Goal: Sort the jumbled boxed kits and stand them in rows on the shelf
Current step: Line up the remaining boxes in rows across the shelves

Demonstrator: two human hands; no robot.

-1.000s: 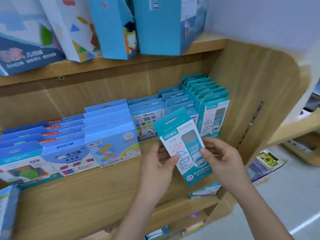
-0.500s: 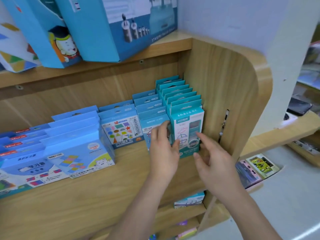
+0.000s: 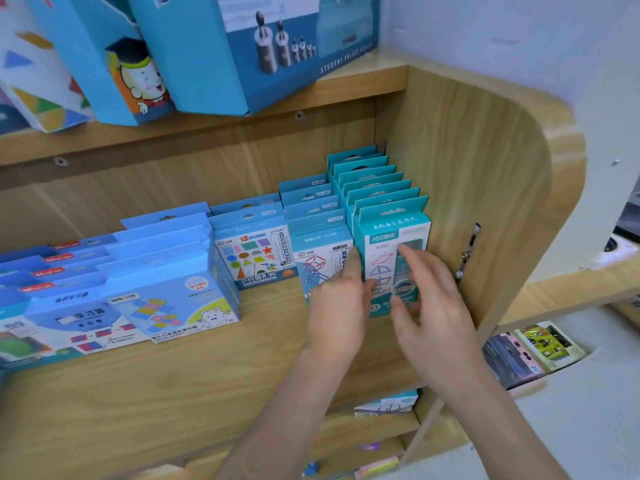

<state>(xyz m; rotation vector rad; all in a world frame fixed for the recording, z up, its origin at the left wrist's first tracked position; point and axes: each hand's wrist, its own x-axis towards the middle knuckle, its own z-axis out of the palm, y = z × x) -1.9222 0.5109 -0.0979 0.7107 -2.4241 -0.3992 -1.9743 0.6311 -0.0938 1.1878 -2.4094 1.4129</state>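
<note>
left hand (image 3: 341, 306) flat against teal kit (image 3: 384, 258), right hand (image 3: 429, 306) spread across it

Count, right to left on the middle shelf:
- teal kits (image 3: 391, 225): 7 header tabs in one row, maybe an 8th at the back
- cube-frame kits (image 3: 320, 244): 4
- shape kits (image 3: 252, 251): 2
- bear-print boxes (image 3: 180, 299): about 5, tabs blur together
- red-tagged boxes (image 3: 52, 271): 4 red tags readable, row runs out of view so total unclear

Upper shelf (image 3: 346, 88): 3 big boxes (image 3: 207, 46) clearly, more cut off at left.
Screw heads (image 3: 298, 115) in the shelf fronts: 2.
Flat packs (image 3: 547, 344) low right: 2.
Hands: 2, left hand (image 3: 341, 306) and right hand (image 3: 433, 306).
</note>
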